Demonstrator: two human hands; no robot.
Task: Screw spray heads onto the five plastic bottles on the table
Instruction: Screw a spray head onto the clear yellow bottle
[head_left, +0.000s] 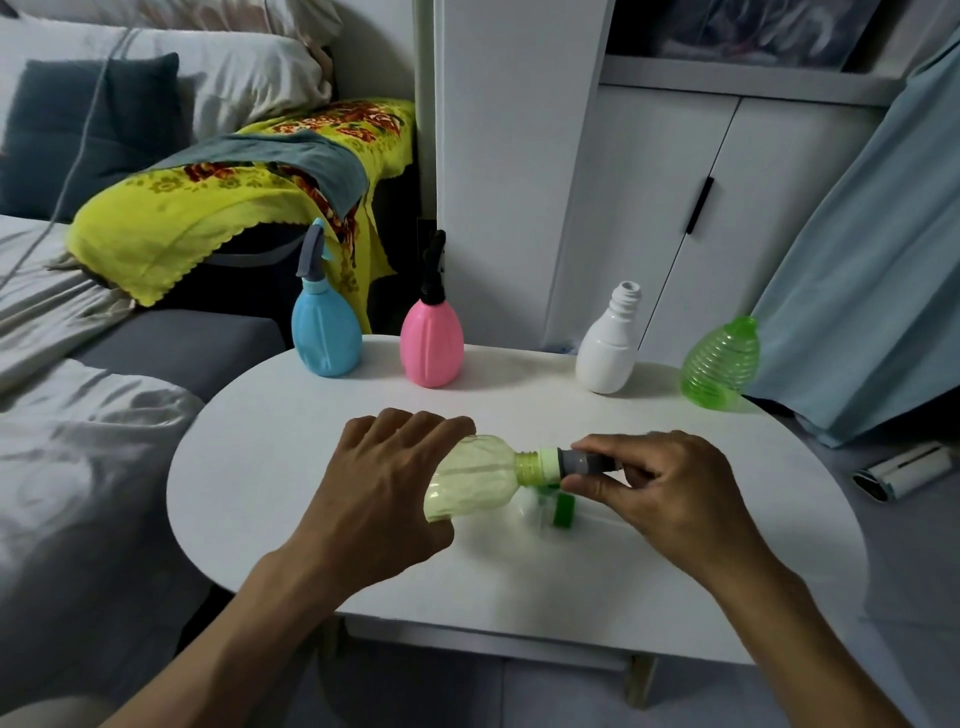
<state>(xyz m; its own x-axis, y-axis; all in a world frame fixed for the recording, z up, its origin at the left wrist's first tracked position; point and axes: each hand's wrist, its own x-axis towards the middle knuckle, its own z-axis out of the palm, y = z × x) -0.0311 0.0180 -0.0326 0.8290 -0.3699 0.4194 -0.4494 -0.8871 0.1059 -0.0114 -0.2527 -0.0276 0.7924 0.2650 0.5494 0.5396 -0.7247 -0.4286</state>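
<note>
Currently left hand (382, 483) grips yellow bottle (472, 478) by its body, fingers curled round it, bottle lying sideways above bench (260, 467). Right hand (660, 486) pinches grey spray head (582, 462) between thumb and fingers at the bottle's neck. Green cap (563, 512) lies on bench below. Blue bottle (326, 332) and pink bottle (432, 345) carry heads; white bottle (608, 353) and green bottle (721, 366) stand open at the back

A white oval table (753, 571) lies under the grip. Beyond it stands a white cabinet (649, 218). Left is a grey sofa (171, 343), right a blue curtain (872, 249).
</note>
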